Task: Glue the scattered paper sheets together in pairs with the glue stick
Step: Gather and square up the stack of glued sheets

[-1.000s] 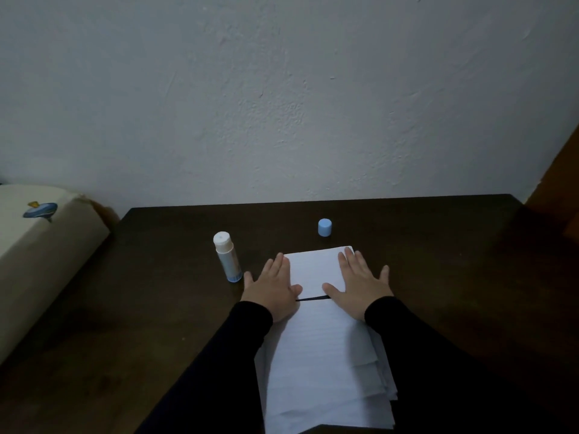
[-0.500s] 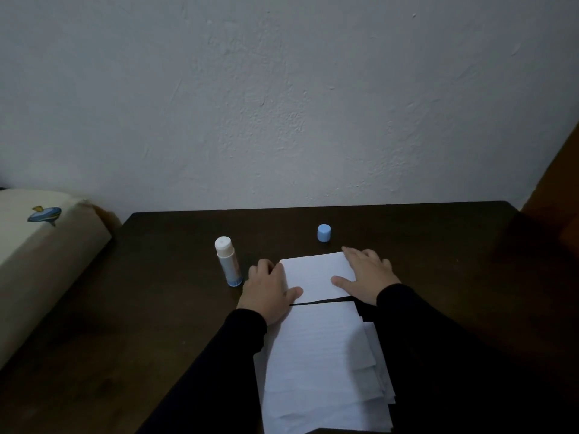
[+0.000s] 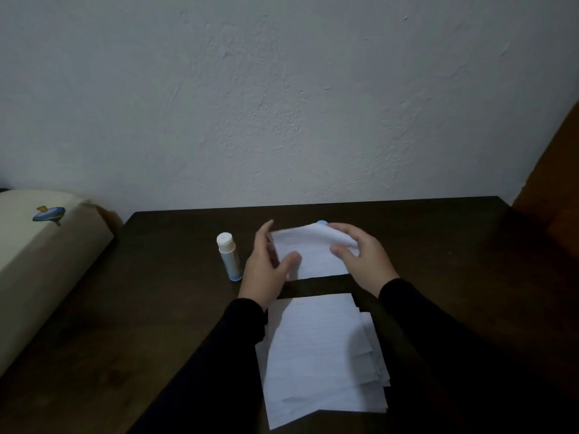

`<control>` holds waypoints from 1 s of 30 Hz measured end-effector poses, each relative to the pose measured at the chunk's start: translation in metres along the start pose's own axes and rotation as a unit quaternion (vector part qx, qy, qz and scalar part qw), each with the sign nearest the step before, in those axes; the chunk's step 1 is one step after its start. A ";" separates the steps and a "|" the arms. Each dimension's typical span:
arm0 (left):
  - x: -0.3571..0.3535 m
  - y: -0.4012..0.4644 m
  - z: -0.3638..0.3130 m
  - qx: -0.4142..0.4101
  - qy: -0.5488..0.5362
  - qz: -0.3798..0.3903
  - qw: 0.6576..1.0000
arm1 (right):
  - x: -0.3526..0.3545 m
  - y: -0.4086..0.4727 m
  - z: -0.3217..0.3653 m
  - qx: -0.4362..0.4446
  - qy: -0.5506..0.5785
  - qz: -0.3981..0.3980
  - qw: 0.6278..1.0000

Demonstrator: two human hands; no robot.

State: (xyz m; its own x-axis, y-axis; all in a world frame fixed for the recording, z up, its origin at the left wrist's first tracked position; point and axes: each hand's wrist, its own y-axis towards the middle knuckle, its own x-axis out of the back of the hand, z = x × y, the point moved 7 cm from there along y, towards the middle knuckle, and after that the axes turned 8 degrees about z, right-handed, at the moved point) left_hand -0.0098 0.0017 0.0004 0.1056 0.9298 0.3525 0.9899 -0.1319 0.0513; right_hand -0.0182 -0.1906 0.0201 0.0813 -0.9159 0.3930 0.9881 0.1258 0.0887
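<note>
A small white paper sheet [image 3: 310, 253] is lifted off the dark table [image 3: 156, 308], its far edge curling up. My left hand [image 3: 266, 267] holds its left edge, thumb on top. My right hand [image 3: 357, 256] pinches its right side between thumb and fingers. A loose stack of white sheets [image 3: 316, 349] lies near the front edge, between my sleeves. The glue stick [image 3: 229, 256] stands upright and uncapped, left of my left hand. Its blue cap [image 3: 321, 223] peeks out behind the lifted sheet.
A cream cushion with a blue print [image 3: 47, 245] lies off the table's left side. A white wall rises right behind the table. A brown wooden surface [image 3: 551, 183] stands at the far right.
Both hands went from pressing flat on the small sheet to gripping its sides and raising it off the table, away from the stack. The gap to the stack has widened.
</note>
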 end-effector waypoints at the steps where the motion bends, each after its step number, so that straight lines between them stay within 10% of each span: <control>1: 0.007 -0.003 -0.008 -0.007 -0.008 -0.021 1.000 | 0.005 -0.006 0.003 -0.002 0.015 -0.002 1.000; 9: 0.005 -0.042 -0.006 0.112 0.141 0.104 0.978 | 0.004 -0.063 -0.020 -0.151 0.022 0.020 0.988; 16: -0.007 -0.070 0.018 0.174 0.352 0.134 0.910 | -0.013 -0.097 -0.043 -0.245 -0.238 0.088 0.936; 21: -0.031 -0.074 0.004 0.079 0.419 0.216 0.878 | -0.011 -0.108 -0.050 -0.287 -0.270 0.133 0.910; 30: -0.042 -0.068 0.018 0.143 0.519 0.276 0.796 | -0.013 -0.110 -0.053 -0.294 -0.294 0.154 0.896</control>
State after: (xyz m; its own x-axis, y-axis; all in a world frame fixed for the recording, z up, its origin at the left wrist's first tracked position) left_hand -0.0796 -0.0221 -0.0343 0.5435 -0.0476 0.8381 0.8168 -0.2004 -0.5410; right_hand -0.1208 -0.2127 -0.0431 0.4499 -0.4906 0.7462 0.8428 -0.0431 -0.5365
